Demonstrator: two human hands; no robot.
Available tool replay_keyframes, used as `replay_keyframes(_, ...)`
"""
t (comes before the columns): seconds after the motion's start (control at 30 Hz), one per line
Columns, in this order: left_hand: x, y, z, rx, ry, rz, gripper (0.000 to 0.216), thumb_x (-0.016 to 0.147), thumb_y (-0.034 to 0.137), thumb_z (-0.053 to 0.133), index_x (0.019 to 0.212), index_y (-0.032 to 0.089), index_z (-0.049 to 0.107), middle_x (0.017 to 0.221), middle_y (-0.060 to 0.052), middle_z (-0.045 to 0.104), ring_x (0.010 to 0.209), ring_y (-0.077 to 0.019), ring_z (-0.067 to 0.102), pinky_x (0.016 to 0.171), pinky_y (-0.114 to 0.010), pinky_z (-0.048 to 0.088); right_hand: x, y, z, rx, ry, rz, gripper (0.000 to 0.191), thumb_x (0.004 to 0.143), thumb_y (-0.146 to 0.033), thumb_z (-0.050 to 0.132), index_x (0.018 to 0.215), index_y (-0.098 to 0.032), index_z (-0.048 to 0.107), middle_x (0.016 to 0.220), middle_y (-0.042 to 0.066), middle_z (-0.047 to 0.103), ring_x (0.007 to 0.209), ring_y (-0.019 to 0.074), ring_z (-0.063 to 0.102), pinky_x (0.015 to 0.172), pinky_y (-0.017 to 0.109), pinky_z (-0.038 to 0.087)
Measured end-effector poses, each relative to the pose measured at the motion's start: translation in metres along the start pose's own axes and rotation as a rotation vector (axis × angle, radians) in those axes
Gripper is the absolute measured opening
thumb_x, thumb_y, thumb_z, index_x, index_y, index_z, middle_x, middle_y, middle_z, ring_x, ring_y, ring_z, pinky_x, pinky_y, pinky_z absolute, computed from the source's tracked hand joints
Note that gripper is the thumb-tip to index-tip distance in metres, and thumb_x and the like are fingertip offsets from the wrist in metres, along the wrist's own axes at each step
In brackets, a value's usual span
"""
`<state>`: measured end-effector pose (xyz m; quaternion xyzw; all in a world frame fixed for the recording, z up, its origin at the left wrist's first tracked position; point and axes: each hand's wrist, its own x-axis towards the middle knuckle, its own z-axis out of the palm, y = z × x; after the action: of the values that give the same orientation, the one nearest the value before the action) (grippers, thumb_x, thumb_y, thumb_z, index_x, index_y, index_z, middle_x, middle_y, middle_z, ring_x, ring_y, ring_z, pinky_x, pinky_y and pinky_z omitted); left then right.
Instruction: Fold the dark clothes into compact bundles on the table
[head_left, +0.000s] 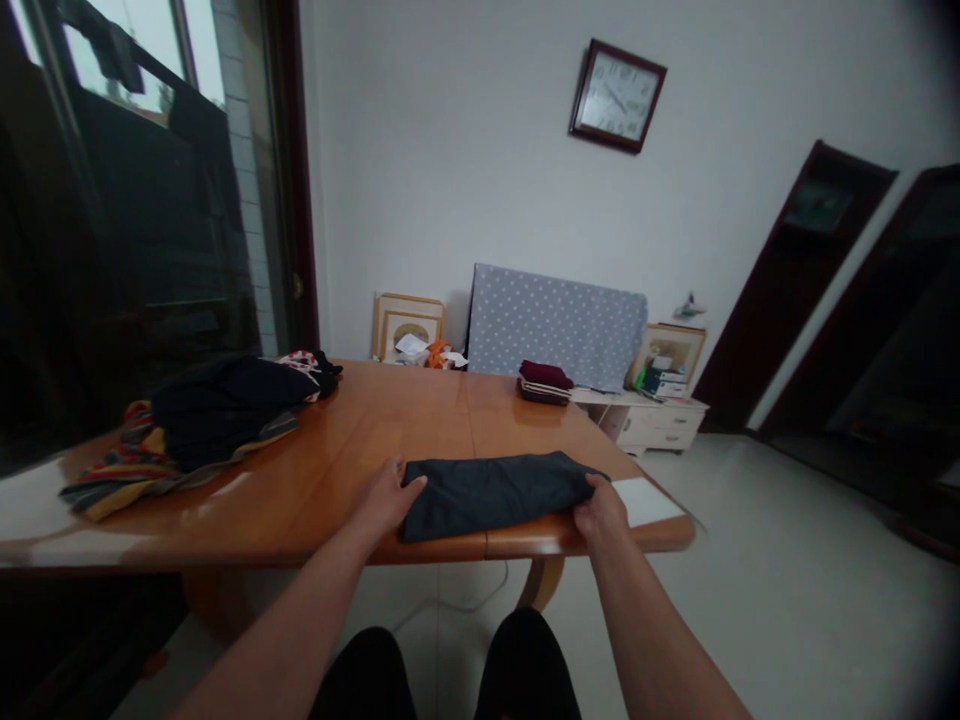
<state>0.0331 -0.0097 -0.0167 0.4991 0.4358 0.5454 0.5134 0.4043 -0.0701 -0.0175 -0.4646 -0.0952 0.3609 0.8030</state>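
Observation:
A dark blue-grey garment [499, 492], folded into a long flat strip, lies along the front edge of the wooden table [390, 410]. What kind of garment it is cannot be made out. My left hand [390, 497] grips its left end, thumb on top and fingers partly hidden at the side. At the opposite end my right hand [602, 508] pinches the right corner between thumb and fingers. Both forearms reach in from below.
A loose heap of clothes [225, 415] lies on the table's left side. Toward the far right edge sits a stack of folded clothes [545, 382], maroon on top. Beyond stand a cloth-covered panel [555, 320] and a white cabinet [664, 425].

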Motion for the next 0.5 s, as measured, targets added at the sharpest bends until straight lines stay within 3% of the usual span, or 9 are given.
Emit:
replay_keyframes(0.1, 0.011, -0.001, -0.002, 0.085, 0.008, 0.041, 0.03, 0.075, 0.02, 0.073, 0.104, 0.02, 0.064, 0.12, -0.018, 0.069, 0.14, -0.0369, 0.039, 0.111, -0.051, 0.037, 0.007, -0.005, -0.006, -0.018, -0.013, 0.011, 0.026, 0.071, -0.017, 0.059, 0.097, -0.017, 0.062, 0.092, 0.003, 0.074, 0.088, 0.0193, 0.071, 0.077, 0.03, 0.061)
replay_keyframes(0.23, 0.026, 0.006, 0.002, 0.165, 0.018, 0.042, 0.033, 0.066, 0.015, 0.077, 0.096, 0.021, 0.066, 0.106, -0.015, 0.073, 0.132, -0.038, 0.05, 0.107, -0.05, 0.041, 0.013, -0.01, -0.008, -0.023, -0.013, 0.059, 0.023, 0.073, -0.017, 0.06, 0.096, -0.018, 0.063, 0.091, 0.003, 0.074, 0.087, 0.0182, 0.071, 0.076, 0.027, 0.061)
replay_keyframes(0.37, 0.034, 0.014, 0.01, 0.332, -0.042, -0.026, 0.039, 0.049, 0.008, 0.082, 0.083, 0.021, 0.067, 0.079, -0.008, 0.075, 0.099, -0.0377, 0.069, 0.092, -0.049, 0.051, 0.02, -0.016, -0.01, -0.046, -0.023, 0.088, 0.026, 0.068, -0.016, 0.068, 0.094, -0.017, 0.064, 0.088, 0.005, 0.075, 0.081, 0.0216, 0.071, 0.069, 0.031, 0.061)
replay_keyframes(0.5, 0.035, 0.019, 0.017, 0.464, -0.22, -0.083, 0.019, 0.055, 0.008, 0.073, 0.068, 0.021, 0.067, 0.063, -0.004, 0.071, 0.066, -0.0293, 0.07, 0.07, -0.04, 0.057, 0.03, -0.022, -0.015, -0.244, -0.097, 0.11, 0.027, 0.063, -0.016, 0.071, 0.089, -0.016, 0.067, 0.084, 0.006, 0.074, 0.074, 0.0226, 0.069, 0.061, 0.032, 0.057)
